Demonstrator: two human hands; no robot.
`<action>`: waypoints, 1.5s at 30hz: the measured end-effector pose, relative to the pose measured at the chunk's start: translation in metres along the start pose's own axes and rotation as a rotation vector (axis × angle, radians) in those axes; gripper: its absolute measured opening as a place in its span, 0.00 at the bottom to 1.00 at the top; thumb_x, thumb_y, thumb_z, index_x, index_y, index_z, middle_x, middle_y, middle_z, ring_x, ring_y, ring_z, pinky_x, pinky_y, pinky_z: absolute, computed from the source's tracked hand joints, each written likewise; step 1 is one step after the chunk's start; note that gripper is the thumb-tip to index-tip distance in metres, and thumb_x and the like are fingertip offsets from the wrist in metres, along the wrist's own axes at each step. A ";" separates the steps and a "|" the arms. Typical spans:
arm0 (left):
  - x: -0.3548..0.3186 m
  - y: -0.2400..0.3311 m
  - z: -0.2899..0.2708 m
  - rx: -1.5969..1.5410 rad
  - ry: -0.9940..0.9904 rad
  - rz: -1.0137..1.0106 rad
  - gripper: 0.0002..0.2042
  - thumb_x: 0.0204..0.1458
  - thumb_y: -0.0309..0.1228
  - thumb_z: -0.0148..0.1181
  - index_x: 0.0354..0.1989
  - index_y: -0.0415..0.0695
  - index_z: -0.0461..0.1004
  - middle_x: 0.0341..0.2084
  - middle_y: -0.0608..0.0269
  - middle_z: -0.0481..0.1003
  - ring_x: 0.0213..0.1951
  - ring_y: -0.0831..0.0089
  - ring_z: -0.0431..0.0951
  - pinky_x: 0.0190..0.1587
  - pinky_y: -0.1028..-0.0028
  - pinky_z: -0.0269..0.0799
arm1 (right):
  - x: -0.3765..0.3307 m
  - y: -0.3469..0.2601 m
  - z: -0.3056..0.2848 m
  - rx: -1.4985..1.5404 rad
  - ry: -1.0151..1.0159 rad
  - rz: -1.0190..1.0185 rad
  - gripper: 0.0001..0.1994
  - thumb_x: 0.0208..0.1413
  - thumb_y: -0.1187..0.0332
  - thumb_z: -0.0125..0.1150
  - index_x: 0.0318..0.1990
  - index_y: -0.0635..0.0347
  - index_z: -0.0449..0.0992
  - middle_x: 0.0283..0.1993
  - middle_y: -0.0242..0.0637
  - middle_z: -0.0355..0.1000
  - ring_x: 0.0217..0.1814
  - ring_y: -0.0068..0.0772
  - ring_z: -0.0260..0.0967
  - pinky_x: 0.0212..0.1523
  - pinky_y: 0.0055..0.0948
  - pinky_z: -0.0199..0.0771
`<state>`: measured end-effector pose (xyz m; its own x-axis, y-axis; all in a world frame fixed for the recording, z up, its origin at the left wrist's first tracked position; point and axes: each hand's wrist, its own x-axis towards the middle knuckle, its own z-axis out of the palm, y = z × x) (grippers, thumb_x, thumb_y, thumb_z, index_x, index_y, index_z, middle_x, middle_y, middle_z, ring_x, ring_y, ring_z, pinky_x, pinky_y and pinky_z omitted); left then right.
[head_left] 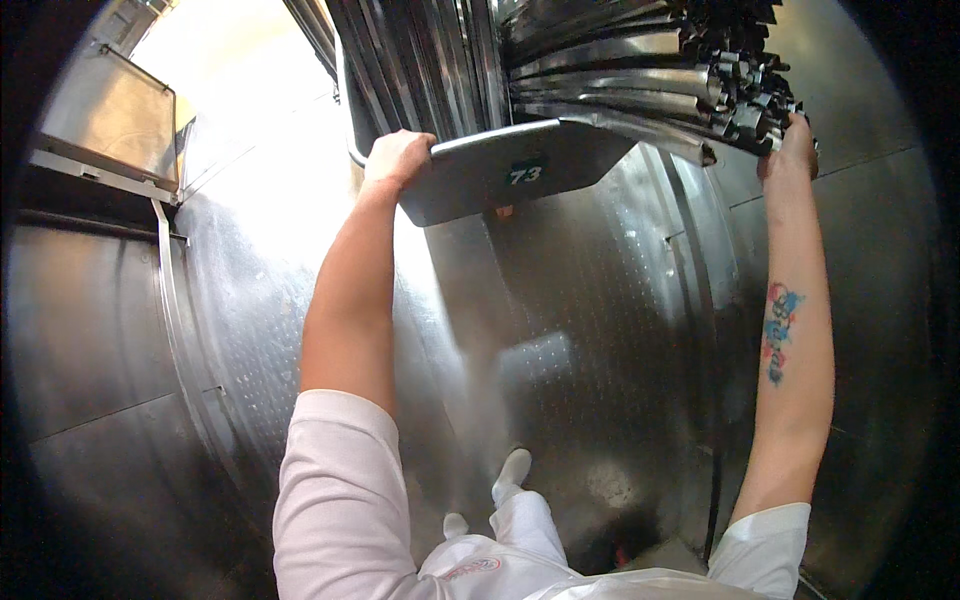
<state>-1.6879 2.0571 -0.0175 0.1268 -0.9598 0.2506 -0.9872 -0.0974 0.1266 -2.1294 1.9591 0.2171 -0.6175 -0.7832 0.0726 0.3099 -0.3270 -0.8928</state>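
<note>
A grey metal cart [450, 188] with a bright tubular rim stands ahead of me at the top of the view. Long, shiny metal strips [420, 65] lie lengthwise in it on the left. More curved, channel-like strips [615, 80] lie crosswise and stick out past its right side, their ends bunched together. My left hand [400, 158] is closed over the cart's near left corner, around the rim. Out to the right, my right hand [793, 152] is closed at the protruding strip ends, its fingers partly hidden behind them. Both arms are stretched forward.
Metal wall panels rise on the left [95, 320] and right [880, 270]. A curved rail [168, 290] runs along the left wall. The studded metal floor [560, 350] shines under my feet. A bright opening [240, 60] lies ahead on the left, beside a framed panel [125, 125].
</note>
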 end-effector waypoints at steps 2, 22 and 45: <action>0.002 0.004 0.001 0.003 0.003 -0.015 0.11 0.51 0.32 0.53 0.38 0.52 0.81 0.36 0.52 0.81 0.43 0.55 0.80 0.46 0.59 0.75 | 0.010 0.007 -0.005 0.054 -0.010 -0.001 0.15 0.52 0.69 0.59 0.44 0.69 0.70 0.41 0.46 0.76 0.35 0.43 0.79 0.33 0.43 0.83; 0.098 -0.034 0.020 0.036 -0.100 0.084 0.07 0.46 0.33 0.60 0.34 0.51 0.79 0.33 0.57 0.80 0.42 0.57 0.81 0.43 0.59 0.76 | 0.085 0.061 0.034 0.072 -0.213 0.097 0.12 0.58 0.63 0.55 0.44 0.59 0.75 0.40 0.37 0.78 0.38 0.38 0.79 0.39 0.40 0.84; 0.194 -0.058 0.039 -0.060 -0.200 0.215 0.11 0.47 0.30 0.56 0.37 0.49 0.82 0.36 0.55 0.82 0.42 0.58 0.82 0.45 0.60 0.78 | 0.169 0.079 -0.022 -0.254 -0.222 -0.030 0.20 0.64 0.60 0.46 0.54 0.65 0.71 0.51 0.48 0.74 0.46 0.46 0.76 0.41 0.47 0.80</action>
<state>-1.6098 1.8658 -0.0139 -0.1125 -0.9901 0.0842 -0.9810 0.1241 0.1490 -2.2257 1.8127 0.1492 -0.4429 -0.8803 0.1703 0.0871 -0.2312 -0.9690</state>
